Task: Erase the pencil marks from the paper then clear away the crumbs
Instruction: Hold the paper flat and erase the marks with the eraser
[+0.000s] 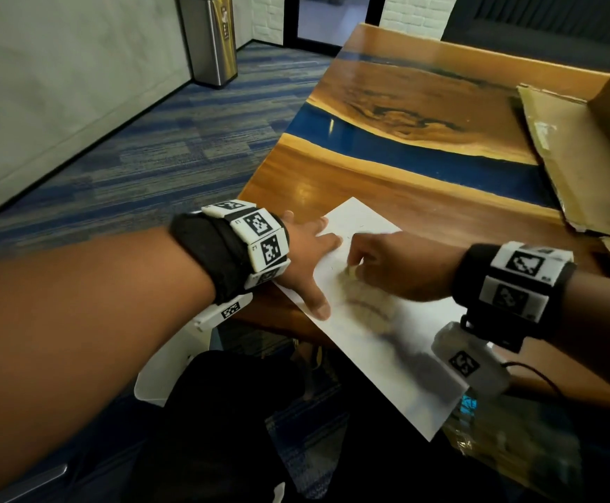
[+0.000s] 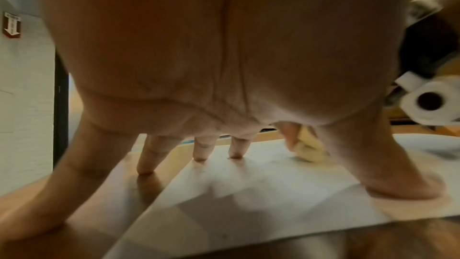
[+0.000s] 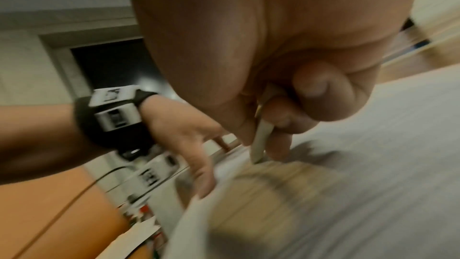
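Note:
A white sheet of paper (image 1: 376, 343) lies at the near edge of the wooden table (image 1: 387, 179), its near corner hanging over the edge. My left hand (image 1: 314, 255) presses it flat with spread straight fingers (image 2: 235, 149) and thumb. My right hand (image 1: 387, 263) pinches a pale yellowish eraser (image 3: 260, 141) between thumb and fingers, its tip down on the paper. The eraser (image 2: 308, 151) is blurred with motion. Faint pencil marks (image 1: 350, 235) show just beyond the hands.
A flattened cardboard box (image 1: 565, 154) lies on the right of the table. A steel bin (image 1: 210, 38) stands on the carpet by the wall. A white chair (image 1: 172, 361) and my dark-clothed lap sit below the table edge.

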{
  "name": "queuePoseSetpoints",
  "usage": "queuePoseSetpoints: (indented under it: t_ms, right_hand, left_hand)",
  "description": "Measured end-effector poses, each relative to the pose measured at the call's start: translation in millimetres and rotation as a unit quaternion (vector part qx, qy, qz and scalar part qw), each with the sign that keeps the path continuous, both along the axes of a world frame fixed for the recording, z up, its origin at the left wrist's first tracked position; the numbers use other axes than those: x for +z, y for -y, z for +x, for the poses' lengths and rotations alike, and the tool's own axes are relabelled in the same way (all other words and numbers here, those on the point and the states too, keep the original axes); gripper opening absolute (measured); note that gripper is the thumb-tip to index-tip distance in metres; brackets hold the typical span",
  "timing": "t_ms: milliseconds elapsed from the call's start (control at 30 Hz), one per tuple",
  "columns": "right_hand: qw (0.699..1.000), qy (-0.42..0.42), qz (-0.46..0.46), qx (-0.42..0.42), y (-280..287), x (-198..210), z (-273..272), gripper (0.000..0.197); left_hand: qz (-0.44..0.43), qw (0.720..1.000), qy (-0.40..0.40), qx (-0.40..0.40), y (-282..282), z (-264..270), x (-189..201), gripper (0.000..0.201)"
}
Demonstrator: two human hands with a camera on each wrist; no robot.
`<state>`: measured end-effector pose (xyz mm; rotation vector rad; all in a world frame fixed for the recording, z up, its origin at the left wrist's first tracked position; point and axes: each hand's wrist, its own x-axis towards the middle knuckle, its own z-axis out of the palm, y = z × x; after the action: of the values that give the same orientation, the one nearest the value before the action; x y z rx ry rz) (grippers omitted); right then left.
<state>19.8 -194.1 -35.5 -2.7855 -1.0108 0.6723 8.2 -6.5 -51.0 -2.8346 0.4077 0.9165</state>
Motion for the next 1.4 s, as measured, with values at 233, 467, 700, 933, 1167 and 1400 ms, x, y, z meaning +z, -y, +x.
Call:
queuePoseSetpoints:
  t_ms: [233,467,700,933,1167,1400]
  right_hand:
    - [0.997,0.058,-0.003,-0.044,-0.9,2.0,17.1,0.006]
    - [0.998,-0.031,-0.007,0.052,-9.4,-5.3,-0.7,0.007]
    - [0.997,-0.054,-0.015,0.062,-11.8,-7.2,-6.1,0.008]
    - [1.000,0.011,-0.001,-0.010,-5.8,-3.7,11.8,0.009]
    - [0.992,0.095,-0.023,-0.074,2.5,2.7,32.5,0.010]
    - [0.999,-0.016,-0.048,-0.006,2.6,2.0,23.6,0.006]
  left_hand:
    - [0.003,1.000,0.006,-0.007,-0.3,0.8,-0.8,0.132]
    - [0.000,1.000,-0.003,-0.005,0.4,2.6,-0.7,0.134]
    - [-0.001,1.000,0.001,-0.001,0.7,1.2,0.7,0.133]
    - [0.007,1.000,0.008,0.000,0.8,0.1,-0.4,0.132]
    - [0.028,0.999,0.021,-0.011,5.3,0.3,4.1,0.131]
    - [0.032,0.999,0.021,-0.017,6.3,1.2,5.9,0.133]
